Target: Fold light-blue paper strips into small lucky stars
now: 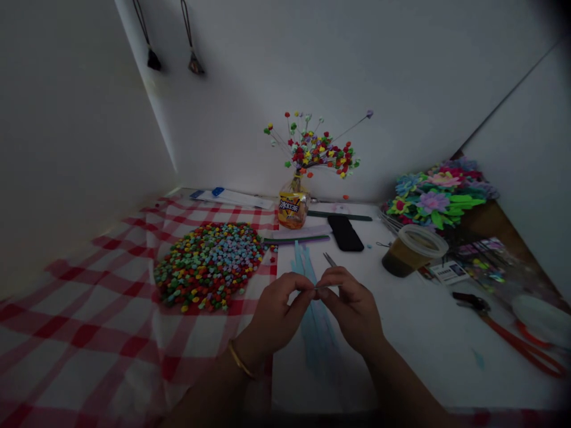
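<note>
My left hand (285, 309) and my right hand (350, 306) meet fingertip to fingertip above the table. Both are closed in a pinch on a thin, pale blue paper strip (330, 287), whose end shows along my right fingers. Below and behind them lie several loose light-blue paper strips (314, 333). A pointed metal tool (329, 259) sticks out beyond my right hand, which hides the rest of it. To the left of my left hand, a big heap of small folded paper stars (212, 261) in many colours rests on the red-and-white checked cloth (89, 333).
At the back stands a bottle (293, 209) holding wire stems tipped with paper stars (321, 148). To the right are a black phone (345, 233), a plastic tub of brown liquid (413, 249), fuzzy craft flowers (435, 199) and pliers-like cutters (473, 302) with an orange strap (521, 345).
</note>
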Available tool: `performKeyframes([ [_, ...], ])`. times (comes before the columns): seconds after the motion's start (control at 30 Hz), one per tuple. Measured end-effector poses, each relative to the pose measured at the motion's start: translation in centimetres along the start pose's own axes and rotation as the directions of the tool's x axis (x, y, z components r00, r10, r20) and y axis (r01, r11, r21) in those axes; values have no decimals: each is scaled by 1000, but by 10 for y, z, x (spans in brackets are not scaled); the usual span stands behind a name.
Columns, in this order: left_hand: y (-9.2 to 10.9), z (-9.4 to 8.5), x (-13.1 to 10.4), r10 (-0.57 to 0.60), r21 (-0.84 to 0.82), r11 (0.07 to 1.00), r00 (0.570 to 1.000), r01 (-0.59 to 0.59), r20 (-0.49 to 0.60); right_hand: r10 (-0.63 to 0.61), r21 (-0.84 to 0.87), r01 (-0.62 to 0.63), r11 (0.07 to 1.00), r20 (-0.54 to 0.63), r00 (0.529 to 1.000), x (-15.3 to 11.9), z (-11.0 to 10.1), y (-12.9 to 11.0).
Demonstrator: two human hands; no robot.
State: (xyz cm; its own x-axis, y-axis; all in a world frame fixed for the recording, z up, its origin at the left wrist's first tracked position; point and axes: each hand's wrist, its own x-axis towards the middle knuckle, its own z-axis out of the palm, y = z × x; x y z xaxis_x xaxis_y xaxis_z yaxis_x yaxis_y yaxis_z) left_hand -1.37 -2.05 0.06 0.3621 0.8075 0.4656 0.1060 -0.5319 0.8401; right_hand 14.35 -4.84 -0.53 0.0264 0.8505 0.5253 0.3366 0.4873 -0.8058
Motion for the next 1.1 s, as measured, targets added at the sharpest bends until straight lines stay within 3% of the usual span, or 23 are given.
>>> performKeyframes([
  [0.07, 0, 2, 0, -56, -88, 995, 998, 54, -14, 16, 24, -17, 1000, 17, 1000, 0, 0, -1],
  [0.13, -2, 4, 0, -178, -287, 942, 984, 175, 18, 4, 6, -4, 1000, 11, 1000, 1, 0, -2],
  [0.27, -6, 5, 3, -363, -647, 618, 892, 447, 269, -128, -102, 126, 987, -13, 992, 2, -4, -2],
  [0.37, -7, 3, 4, -356, -725, 415, 831, 550, 427, -208, -146, 210, 967, 29, 978, 2, -4, 0],
  [0.43, -8, 2, 4, -359, -749, 354, 821, 561, 445, -203, -121, 205, 971, 29, 979, 2, -3, 0],
  [0.53, -10, 1, 5, -377, -782, 387, 858, 489, 349, -59, -41, 59, 997, -5, 998, 2, 0, 0],
  [0.67, -12, 1, 6, -401, -741, 556, 902, 377, 158, 161, 60, -162, 985, 27, 987, 1, 4, -3],
  [0.77, -10, 2, 7, -408, -637, 689, 911, 345, 51, 258, 143, -259, 955, 28, 966, 0, 6, -6],
  [0.9, -4, 4, 6, -316, -536, 803, 949, 261, -12, 343, 175, -336, 926, -11, 939, 1, 5, -6],
  [0.97, -3, 5, 5, -308, -545, 794, 951, 269, 20, 367, 211, -359, 909, -2, 930, 1, 3, -3],
  [1.1, -3, 4, 4, -348, -665, 651, 923, 365, 166, 412, 313, -414, 855, 74, 908, 0, 0, 2],
])
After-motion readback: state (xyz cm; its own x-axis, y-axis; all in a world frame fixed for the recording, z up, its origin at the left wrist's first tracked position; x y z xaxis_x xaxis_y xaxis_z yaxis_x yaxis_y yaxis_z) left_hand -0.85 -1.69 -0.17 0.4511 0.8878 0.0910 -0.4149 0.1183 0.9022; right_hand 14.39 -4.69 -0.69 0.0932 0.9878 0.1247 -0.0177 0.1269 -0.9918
